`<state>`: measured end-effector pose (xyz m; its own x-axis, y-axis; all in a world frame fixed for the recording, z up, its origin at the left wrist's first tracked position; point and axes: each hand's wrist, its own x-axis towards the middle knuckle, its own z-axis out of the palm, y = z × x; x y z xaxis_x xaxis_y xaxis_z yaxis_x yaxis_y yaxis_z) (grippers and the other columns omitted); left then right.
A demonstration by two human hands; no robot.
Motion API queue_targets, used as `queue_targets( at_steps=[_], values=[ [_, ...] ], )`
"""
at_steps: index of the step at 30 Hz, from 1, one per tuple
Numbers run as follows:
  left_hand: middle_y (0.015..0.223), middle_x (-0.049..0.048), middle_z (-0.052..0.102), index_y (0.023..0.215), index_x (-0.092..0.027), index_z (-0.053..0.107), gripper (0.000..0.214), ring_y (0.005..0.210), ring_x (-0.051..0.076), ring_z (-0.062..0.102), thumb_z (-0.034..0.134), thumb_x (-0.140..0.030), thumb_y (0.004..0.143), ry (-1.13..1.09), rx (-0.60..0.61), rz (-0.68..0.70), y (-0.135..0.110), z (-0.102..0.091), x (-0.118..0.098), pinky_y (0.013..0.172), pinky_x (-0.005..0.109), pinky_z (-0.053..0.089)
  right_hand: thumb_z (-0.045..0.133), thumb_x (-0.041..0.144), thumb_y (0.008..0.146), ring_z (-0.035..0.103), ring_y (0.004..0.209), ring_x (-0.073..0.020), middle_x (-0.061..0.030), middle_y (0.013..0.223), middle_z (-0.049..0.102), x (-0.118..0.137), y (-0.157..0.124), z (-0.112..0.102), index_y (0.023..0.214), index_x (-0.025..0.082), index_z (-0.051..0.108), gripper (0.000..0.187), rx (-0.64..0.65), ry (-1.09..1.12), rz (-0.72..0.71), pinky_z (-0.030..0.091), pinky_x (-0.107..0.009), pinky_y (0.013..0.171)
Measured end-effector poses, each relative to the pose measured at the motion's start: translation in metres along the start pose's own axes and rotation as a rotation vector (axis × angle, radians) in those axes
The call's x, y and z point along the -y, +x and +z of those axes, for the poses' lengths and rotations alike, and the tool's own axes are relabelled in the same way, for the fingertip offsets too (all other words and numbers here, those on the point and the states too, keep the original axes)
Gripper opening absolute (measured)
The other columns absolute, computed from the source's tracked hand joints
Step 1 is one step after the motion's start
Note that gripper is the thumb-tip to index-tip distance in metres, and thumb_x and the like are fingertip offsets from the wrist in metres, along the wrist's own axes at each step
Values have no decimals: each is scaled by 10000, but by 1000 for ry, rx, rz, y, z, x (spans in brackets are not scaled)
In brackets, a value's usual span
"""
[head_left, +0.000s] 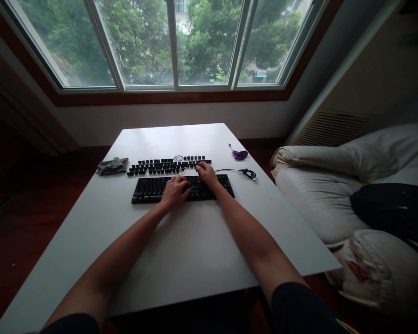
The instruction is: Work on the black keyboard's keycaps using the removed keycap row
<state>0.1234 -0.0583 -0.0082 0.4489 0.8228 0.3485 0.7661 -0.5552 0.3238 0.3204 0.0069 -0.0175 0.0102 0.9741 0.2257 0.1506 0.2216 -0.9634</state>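
Observation:
A black keyboard [149, 186] lies across the middle of the white table. My left hand [174, 191] rests on its centre, thumb and fingers apart, holding nothing that I can see. Above the keyboard's far edge, my right hand [206, 174] is closed in a pinch, with a small dark piece at the fingertips that looks like a keycap. Just behind the keyboard, loose black keycaps [155, 166] stand in several rows. Thin wire loops [178, 158] lie among these rows. My right hand and wrist cover part of the keyboard's right half.
A grey cloth [112, 166] lies at the table's left edge. To the right are a coiled black cable [248, 174] and a purple item [240, 154] near a thin stick. A pale sofa [310, 199] with a dark bag [393, 208] stands right of the white table [181, 260].

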Motion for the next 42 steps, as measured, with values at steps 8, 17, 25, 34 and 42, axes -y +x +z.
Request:
queue_targets(
  at_steps=[8, 17, 25, 34, 42],
  values=[
    [1257, 88, 636, 1180, -276, 694, 285, 1213, 302, 515, 572, -364, 937, 22, 5, 30, -3, 8, -12, 1009, 474, 420, 601, 465, 828, 521, 536, -129, 39, 618, 562, -8, -1, 3, 832, 212, 586, 253, 17, -30, -25, 426, -230, 518],
    [1271, 74, 630, 1184, -291, 689, 277, 1203, 291, 521, 602, -366, 931, 11, 25, 27, -1, 11, -5, 1001, 455, 417, 602, 442, 819, 547, 554, -127, 46, 668, 586, -14, 1, 5, 978, 209, 615, 282, -19, -51, -30, 451, -232, 529],
    [1216, 64, 643, 1174, -250, 666, 250, 1138, 259, 537, 594, -295, 939, 5, -20, 86, -4, 8, -7, 970, 425, 424, 590, 419, 832, 643, 683, -160, -6, 816, 658, -16, 4, 4, 1057, 220, 618, 302, -3, 57, -38, 478, -241, 532],
    [1112, 62, 659, 1105, -245, 674, 193, 1057, 241, 555, 596, -252, 929, -36, -25, 84, -1, 8, -7, 921, 402, 434, 611, 381, 851, 643, 647, -132, 25, 823, 661, -14, 1, 2, 1089, 258, 501, 290, -80, 180, -79, 507, -251, 616],
    [1087, 41, 668, 968, -238, 689, 129, 1017, 215, 554, 562, -262, 961, -46, -45, 121, -1, 9, -3, 892, 378, 433, 479, 416, 902, 710, 807, -178, -59, 1010, 718, -14, 3, 4, 1065, 216, 622, 294, -53, 219, -10, 546, -290, 689]
  ],
)
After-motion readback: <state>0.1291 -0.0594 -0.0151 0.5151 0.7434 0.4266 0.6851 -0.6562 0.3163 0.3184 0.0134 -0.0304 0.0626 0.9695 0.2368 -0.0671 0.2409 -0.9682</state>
